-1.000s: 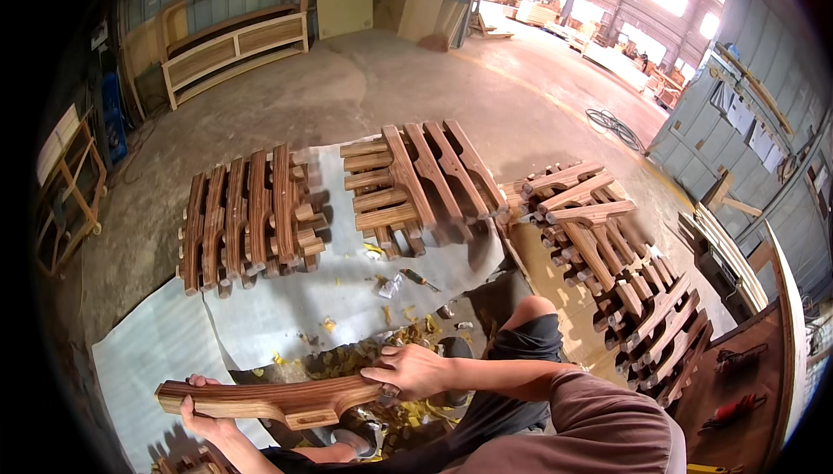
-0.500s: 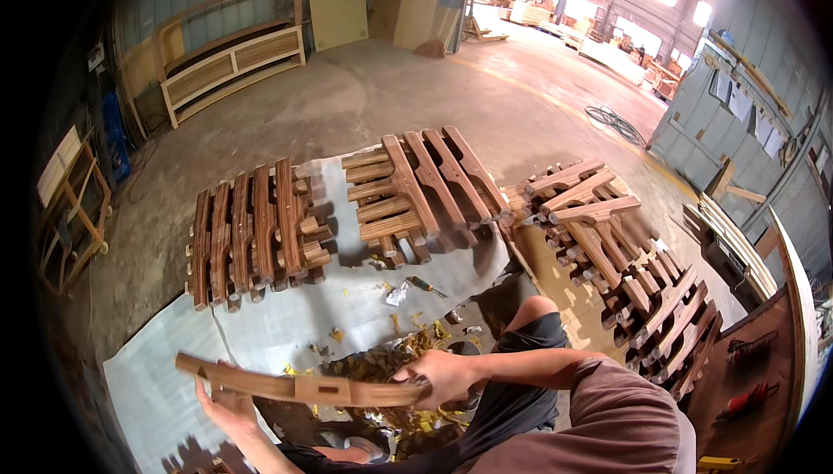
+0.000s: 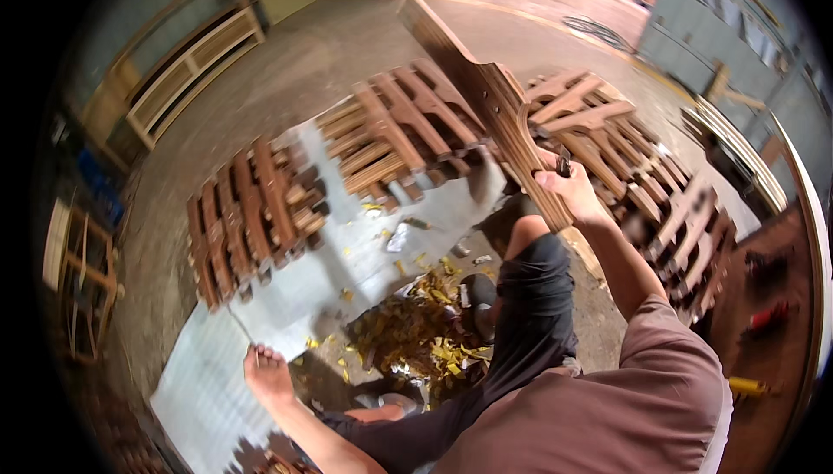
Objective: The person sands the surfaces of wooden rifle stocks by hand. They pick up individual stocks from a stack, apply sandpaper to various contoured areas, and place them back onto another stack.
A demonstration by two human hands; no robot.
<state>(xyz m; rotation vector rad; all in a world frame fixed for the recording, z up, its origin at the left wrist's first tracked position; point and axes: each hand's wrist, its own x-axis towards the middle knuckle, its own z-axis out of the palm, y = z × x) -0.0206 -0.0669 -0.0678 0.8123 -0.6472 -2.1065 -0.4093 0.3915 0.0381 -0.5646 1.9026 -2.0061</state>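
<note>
One board (image 3: 490, 96), right hand (image 3: 573, 187) gripping it right of the sheet (image 3: 291, 300); left hand (image 3: 270, 375) curled above the sheet, contents unclear.

The brown, grained wooden piece (image 3: 493, 108), curved along one edge, is held raised and tilted in the right hand (image 3: 570, 187), overlapping the right side of the middle stack (image 3: 384, 118) in view.

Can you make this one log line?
Right hand: holds wooden piece, slanting; Left hand: curled, off that piece; Similar pieces: stacked ahead; Yellow scraps: on floor
</note>
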